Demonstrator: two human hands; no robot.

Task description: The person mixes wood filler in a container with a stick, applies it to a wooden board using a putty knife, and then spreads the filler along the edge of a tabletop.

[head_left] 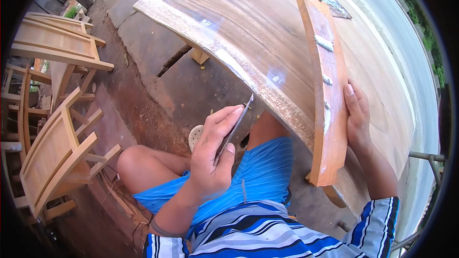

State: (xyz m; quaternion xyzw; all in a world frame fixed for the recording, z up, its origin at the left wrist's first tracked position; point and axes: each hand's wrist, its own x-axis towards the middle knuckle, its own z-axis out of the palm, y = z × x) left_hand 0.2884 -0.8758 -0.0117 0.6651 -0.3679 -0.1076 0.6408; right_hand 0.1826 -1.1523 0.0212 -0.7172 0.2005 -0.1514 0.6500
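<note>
My left hand (210,150) is closed round a thin, flat scraper (234,131), seen almost edge-on, with a whitish smear at its tip. It is held above my lap, apart from the wood. My right hand (358,114) grips the right edge of a curved wooden board (329,134), thumb against the edge and the other fingers mostly hidden. The board leans over the near edge of a large wooden slab (253,24). Several grey-white dabs of filler (324,43) lie on the board's upper face.
A dark, smeared flat plate (334,7) lies on the slab beyond the board. Wooden chairs (62,153) are stacked at the left. On the ground by my knee is a pale disc with holes (195,136). A metal rail (427,156) stands at the right.
</note>
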